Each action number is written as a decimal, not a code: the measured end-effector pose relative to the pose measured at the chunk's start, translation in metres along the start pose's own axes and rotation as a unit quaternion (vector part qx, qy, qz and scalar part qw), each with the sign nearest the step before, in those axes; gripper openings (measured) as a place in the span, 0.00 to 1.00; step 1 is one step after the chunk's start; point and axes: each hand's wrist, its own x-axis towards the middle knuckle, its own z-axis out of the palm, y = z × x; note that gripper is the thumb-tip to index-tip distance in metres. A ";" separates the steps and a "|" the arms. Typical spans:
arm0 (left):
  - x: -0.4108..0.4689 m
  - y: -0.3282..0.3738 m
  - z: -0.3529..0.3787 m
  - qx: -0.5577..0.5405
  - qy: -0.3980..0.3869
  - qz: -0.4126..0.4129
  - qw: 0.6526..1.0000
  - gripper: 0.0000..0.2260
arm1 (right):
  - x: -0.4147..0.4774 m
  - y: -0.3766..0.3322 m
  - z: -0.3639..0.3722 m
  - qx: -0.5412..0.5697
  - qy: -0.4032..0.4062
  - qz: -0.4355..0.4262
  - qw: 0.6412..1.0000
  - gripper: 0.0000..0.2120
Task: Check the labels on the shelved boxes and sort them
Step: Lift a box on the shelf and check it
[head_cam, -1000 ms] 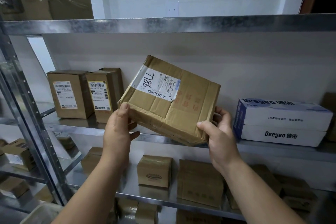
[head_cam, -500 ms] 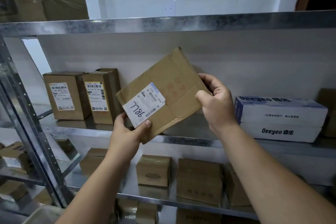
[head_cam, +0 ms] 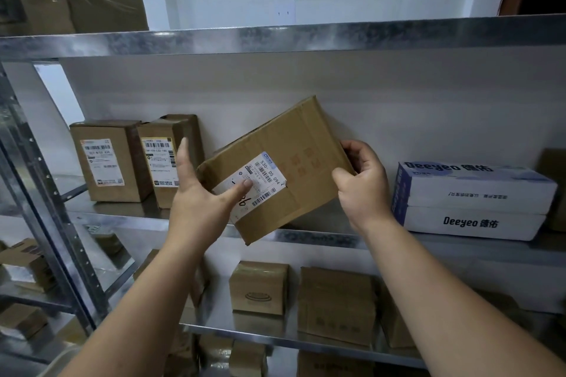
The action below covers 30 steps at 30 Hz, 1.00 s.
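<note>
Box (head_cam: 306, 162) is tilted so I can read its label (head_cam: 269, 177), left hand (head_cam: 199, 202) pinching at eight o'clock, right hand (head_cam: 364, 190) gripping at three.

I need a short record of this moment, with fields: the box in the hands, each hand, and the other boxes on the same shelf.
held box: brown carton, tilted, in front of the middle shelf, label facing the camera
left hand: holds its left end, thumb on the label
right hand: grips its right edge
shelf left: two upright labelled cartons
shelf right: two white Deeyeo boxes, stacked
</note>
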 end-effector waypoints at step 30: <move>0.017 0.012 0.003 -0.249 -0.063 -0.017 0.966 0.31 | 0.003 -0.031 0.064 0.086 -0.149 0.094 0.981 0.31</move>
